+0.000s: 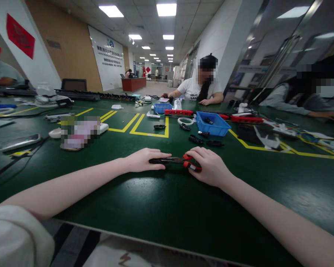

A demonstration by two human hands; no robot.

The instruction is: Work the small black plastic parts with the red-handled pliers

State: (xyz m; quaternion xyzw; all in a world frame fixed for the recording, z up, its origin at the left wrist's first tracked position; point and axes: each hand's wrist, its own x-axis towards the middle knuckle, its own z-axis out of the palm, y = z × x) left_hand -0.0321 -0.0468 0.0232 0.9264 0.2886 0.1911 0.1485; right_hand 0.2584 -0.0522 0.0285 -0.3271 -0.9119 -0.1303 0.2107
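My left hand (144, 159) is closed with thumb and fingers around a small elongated black piece (156, 161), mostly covered by the fingers. My right hand (208, 165) grips a hand tool with red-and-black handles (194, 167); I cannot tell scissors from pliers. Its tapered metal end points left and meets or overlaps the black piece. Beyond my hands several similar black pieces lie on the green table, among them one inside a yellow outline (159, 127) and another by the right hand's far side (215, 143).
A blue bin (213, 124) stands ahead to the right, with a white ring-shaped coil (185, 121) beside it. Red strips (178, 112) lie behind. On the left are a phone-like device (19, 142) and dark cables. Across the table sits a person (202, 87); others sit at both sides.
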